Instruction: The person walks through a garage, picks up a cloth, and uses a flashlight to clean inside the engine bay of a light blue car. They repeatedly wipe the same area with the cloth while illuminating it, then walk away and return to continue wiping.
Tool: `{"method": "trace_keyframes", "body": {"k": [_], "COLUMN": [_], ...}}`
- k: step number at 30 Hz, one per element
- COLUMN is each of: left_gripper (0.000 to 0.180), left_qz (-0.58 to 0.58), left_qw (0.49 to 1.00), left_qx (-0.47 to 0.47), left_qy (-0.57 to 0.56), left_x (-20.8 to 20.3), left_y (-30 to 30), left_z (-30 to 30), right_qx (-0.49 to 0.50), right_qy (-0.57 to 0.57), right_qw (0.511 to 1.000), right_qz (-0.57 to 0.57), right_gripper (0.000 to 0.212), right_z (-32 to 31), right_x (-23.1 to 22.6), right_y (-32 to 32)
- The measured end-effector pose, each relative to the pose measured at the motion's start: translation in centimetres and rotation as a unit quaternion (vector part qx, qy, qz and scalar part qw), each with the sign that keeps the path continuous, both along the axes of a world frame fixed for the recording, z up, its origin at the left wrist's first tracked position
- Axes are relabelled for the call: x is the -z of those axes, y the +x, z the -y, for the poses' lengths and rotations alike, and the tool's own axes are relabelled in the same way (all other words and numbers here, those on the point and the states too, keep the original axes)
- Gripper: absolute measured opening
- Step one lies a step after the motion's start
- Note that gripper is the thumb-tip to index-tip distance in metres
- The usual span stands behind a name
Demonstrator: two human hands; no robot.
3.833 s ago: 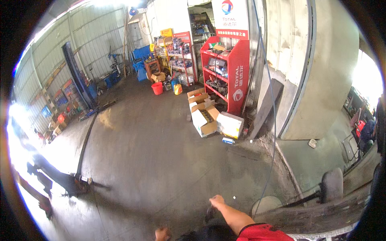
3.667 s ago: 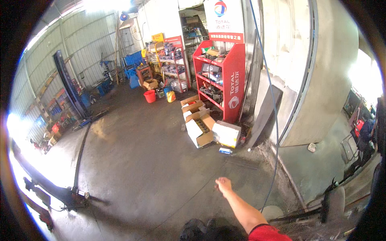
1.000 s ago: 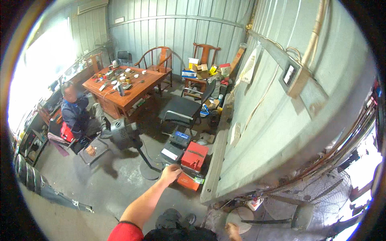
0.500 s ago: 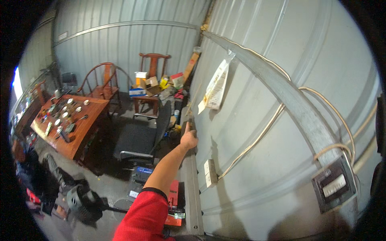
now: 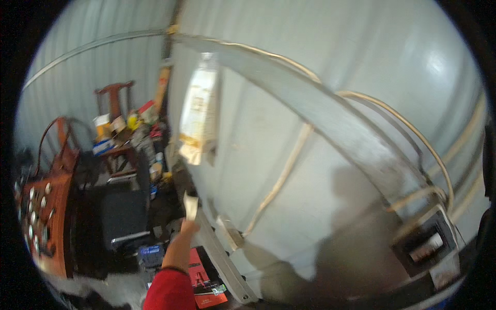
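Observation:
My left hand (image 5: 182, 233), at the end of a red sleeve, reaches forward beside the wall. Its fingers are closed on the lower end of a pale cream strip (image 5: 190, 205) that looks like folded paper. Motion blur hides the finger detail. A grey ledge (image 5: 219, 258) runs along the wall just right of the hand. Higher up, a white plastic pack (image 5: 199, 103) hangs on the wall, with a pale sheet (image 5: 191, 155) sticking out of its lower end. My right hand is out of sight.
A white socket block (image 5: 230, 233) with a cable sits on the wall, and a dark-framed switch box (image 5: 426, 245) at right. Left stand a black chair (image 5: 113, 212), a wooden table (image 5: 61, 222) with cups, and a chair piled with boxes (image 5: 118, 125). A red box (image 5: 199, 274) lies below my arm.
My view has swung right, so the furniture sits farther left. The pale strip now shows in my left hand; half a second ago that hand was at the ledge without it showing.

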State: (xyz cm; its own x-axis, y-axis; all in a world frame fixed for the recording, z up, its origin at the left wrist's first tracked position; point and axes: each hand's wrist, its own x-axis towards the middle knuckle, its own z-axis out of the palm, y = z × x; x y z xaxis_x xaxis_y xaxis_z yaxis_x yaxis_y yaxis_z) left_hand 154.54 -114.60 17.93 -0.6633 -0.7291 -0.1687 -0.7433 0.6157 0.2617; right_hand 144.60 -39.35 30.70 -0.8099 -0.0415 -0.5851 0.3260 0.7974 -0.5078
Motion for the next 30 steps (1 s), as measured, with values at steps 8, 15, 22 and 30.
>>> {"method": "trace_keyframes", "body": {"k": [8, 15, 22, 30], "left_gripper": [0.045, 0.04, 0.035, 0.044], "left_qz": [0.029, 0.137, 0.248, 0.062], "left_qw": [0.978, 0.947, 0.806, 0.988], "left_qx": [0.123, 0.229, 0.516, 0.058], "left_qy": [0.164, 0.177, -0.15, 0.128], "left_x": [8.0, 9.9, 9.8, 6.1], "left_y": [7.1, 12.2, 14.4, 19.4], "left_z": [-25.5, -38.3, -46.4, -66.5], "right_qx": [0.183, 0.255, 0.321, 0.458], "right_qy": [0.018, 0.009, -0.134, -0.246], "right_qw": [0.979, 0.967, 0.937, 0.853], "right_qz": [0.087, -0.003, -0.02, 0.043], "right_gripper": [0.034, 0.034, 0.028, 0.027], "right_z": [-20.8, -26.2, -33.3, -42.1], "right_x": [8.4, 17.1, 16.7, 18.3], "right_y": [22.1, 29.1, 30.9, 31.6]}}
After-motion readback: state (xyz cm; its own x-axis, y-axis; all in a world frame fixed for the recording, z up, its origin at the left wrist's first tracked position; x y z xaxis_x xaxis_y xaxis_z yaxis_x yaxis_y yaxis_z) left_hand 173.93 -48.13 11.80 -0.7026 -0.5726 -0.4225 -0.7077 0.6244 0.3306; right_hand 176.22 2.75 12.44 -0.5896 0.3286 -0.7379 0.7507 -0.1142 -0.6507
